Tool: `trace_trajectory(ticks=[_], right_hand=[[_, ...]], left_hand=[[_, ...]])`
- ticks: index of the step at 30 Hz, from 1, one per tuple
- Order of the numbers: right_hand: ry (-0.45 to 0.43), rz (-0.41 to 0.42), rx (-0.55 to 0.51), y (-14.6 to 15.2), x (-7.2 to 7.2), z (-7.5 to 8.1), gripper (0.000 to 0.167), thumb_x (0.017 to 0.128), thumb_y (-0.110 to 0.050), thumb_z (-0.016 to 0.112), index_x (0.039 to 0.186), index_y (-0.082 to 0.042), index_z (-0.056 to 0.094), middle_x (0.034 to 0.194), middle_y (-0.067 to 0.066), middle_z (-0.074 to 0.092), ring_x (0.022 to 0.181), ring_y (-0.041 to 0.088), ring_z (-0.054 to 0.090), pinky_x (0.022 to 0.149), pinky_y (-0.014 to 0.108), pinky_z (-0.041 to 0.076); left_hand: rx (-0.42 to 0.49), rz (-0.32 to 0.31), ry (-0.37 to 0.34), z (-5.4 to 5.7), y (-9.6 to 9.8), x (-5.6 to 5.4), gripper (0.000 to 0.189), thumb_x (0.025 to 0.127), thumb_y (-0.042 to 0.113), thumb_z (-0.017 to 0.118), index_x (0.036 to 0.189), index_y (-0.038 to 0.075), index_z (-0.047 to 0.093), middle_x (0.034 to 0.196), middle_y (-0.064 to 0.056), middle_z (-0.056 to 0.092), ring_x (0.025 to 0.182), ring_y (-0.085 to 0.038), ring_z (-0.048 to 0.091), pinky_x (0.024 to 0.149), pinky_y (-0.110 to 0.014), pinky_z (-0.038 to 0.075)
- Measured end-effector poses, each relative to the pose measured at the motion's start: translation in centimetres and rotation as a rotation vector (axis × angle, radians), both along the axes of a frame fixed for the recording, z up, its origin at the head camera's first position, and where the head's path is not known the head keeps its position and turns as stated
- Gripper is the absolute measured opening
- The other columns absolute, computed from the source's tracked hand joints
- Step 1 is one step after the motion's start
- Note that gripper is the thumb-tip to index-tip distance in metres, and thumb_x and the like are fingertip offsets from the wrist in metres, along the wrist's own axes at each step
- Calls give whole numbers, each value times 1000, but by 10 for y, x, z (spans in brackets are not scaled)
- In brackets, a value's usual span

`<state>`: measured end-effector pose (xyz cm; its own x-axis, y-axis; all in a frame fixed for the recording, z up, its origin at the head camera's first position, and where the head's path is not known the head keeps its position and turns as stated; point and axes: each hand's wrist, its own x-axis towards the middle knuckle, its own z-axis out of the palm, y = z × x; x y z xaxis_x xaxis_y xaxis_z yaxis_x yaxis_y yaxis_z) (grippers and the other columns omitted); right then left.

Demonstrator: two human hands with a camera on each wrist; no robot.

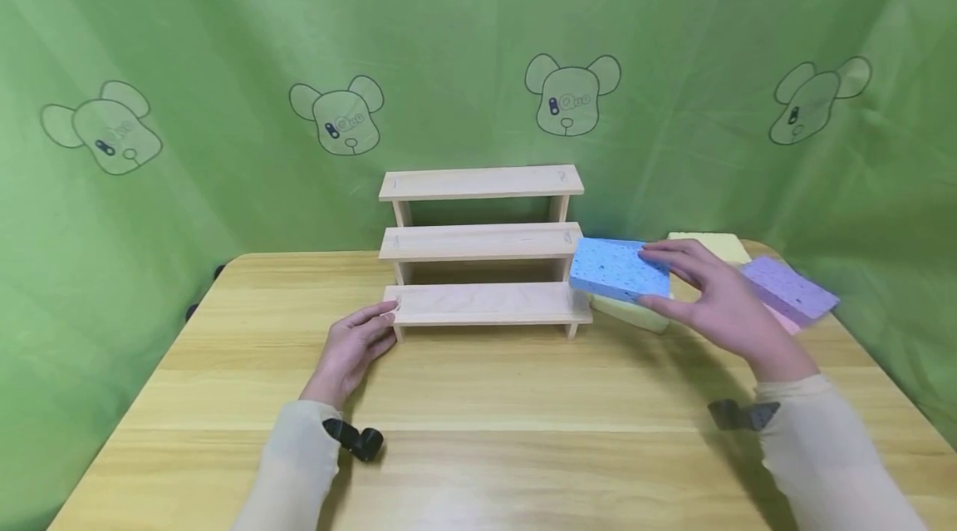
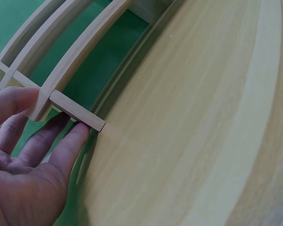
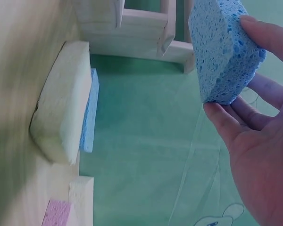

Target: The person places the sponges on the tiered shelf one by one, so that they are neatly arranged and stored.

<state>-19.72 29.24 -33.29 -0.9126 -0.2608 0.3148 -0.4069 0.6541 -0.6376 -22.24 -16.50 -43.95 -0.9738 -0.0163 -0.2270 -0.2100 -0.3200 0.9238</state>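
Wearing pale sleeves (image 1: 295, 452), person has both arms over wooden table (image 1: 523, 423). Left hand (image 1: 351, 350) grips left end of the wooden rack (image 1: 482, 242) at its lowest step (image 1: 489, 304), fingers bent at the edge. Right hand (image 1: 718, 294) pinches blue sponge (image 1: 611, 267) between thumb and fingers, held above the table by the rack's right end; can't tell if it touches a step. Pale yellow sponge (image 1: 631, 314) below it, pink sponge (image 1: 783, 320) and purple sponge (image 1: 788, 288) right of the hand, second yellow sponge (image 1: 710, 246) farther back. Green curtain (image 1: 463, 32) with bear faces behind everything.
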Motion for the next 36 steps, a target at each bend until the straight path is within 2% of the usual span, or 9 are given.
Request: trace_trajectory(ticks=[5, 12, 21, 27, 36], right_hand=[[36, 3, 41, -13, -8, 5, 59, 82, -26, 83, 134, -9, 59, 137, 5, 49, 129, 38, 43, 105, 63, 35], [156, 75, 141, -37, -18, 14, 58, 82, -24, 82, 132, -4, 60, 136, 14, 48, 124, 40, 44, 99, 65, 37], [145, 102, 98, -65, -35, 18, 58, 81, -23, 83, 133, -6, 61, 137, 8, 48, 126, 33, 44, 103, 59, 36], [169, 129, 94, -76, -47, 18, 59, 80, -27, 84, 131, -7, 62, 137, 6, 49, 126, 31, 45, 105, 57, 36], [158, 162, 79, -89, -59, 20, 61, 81, -29, 83, 133, -7, 61, 139, 5, 48, 128, 29, 44, 105, 55, 37]], left_hand=[[-1, -2, 4, 0, 0, 0, 38, 94, 0, 63, 131, -5, 58, 139, -14, 51, 121, -30, 55, 95, -34, 52], [0, 5, 2, 0, 0, 0, 38, 93, 0, 64, 131, -4, 58, 139, -15, 51, 121, -31, 55, 94, -34, 53], [0, 10, 1, -1, 1, 0, 38, 93, 1, 64, 131, -4, 58, 138, -15, 51, 120, -31, 56, 94, -34, 53], [4, 12, 6, -2, 1, -1, 38, 93, 0, 65, 130, -4, 59, 138, -15, 52, 119, -30, 57, 94, -34, 53], [-6, 16, 3, -2, 1, 0, 39, 93, 0, 63, 131, -5, 58, 138, -15, 52, 120, -31, 56, 93, -34, 53]])
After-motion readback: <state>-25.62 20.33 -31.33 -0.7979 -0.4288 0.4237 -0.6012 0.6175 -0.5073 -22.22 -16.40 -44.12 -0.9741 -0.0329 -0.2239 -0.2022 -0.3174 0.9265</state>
